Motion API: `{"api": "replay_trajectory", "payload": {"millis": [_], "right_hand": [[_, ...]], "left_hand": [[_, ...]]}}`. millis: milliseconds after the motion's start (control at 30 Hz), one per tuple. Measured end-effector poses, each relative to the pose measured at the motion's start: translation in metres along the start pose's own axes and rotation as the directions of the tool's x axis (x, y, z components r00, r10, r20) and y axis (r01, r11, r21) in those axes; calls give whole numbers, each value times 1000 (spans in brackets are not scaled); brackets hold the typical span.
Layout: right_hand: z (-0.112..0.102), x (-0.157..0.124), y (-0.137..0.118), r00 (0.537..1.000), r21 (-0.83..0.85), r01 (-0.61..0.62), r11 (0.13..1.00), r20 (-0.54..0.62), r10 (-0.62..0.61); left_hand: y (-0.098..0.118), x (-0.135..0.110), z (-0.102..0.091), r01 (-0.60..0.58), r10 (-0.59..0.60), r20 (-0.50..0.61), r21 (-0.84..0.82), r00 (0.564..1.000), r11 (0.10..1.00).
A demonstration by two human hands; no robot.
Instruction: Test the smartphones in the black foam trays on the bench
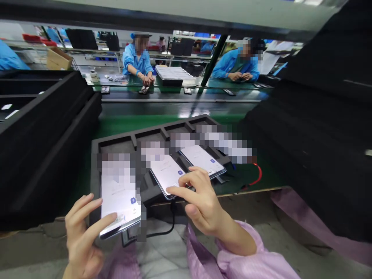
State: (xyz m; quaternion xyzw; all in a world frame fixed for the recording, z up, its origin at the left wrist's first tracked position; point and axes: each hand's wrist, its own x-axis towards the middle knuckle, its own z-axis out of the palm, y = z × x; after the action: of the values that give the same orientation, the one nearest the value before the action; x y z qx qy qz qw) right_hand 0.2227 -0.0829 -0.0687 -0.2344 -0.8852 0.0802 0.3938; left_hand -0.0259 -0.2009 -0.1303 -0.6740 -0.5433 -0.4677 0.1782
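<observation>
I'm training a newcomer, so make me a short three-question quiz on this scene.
1. True or false: the bare left hand extends a finger over the leftmost white-screened rectangular phone.
2. Which colour is the flat worktop under the compartmented black foam tray: (a) red, (b) green or (c) yellow?
3. Fill in: the thin, curved red cord lies off the tray's ___ side.
Key: 1 true; 2 b; 3 right.

Phone screens (165,174): smooth, glossy, glass-like. Tray (116,138): matt, apparently dense foam. Table (122,123): smooth, with a reflective sheen. Sleeve (250,263): creased cloth, faintly lustrous. Carton (58,59): matt cardboard. Cable (162,233): matt, plastic-looking sheath.
</observation>
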Motion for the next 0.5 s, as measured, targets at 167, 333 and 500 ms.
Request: {"api": "replay_trajectory", "payload": {"millis": [167,333,500], "right_hand": [[-3,2,11,990,-106,-130,986,-72,123],[-12,-4,30,961,-148,-268,952,-103,255],[-11,-6,29,964,-220,-257,941,18,267]], "left_hand": [[7,25,-6,-57,51,197,27,979,998],[4,39,-9,-191,174,349,14,921,982],[4,36,-6,-155,143,324,12,935,988]]}}
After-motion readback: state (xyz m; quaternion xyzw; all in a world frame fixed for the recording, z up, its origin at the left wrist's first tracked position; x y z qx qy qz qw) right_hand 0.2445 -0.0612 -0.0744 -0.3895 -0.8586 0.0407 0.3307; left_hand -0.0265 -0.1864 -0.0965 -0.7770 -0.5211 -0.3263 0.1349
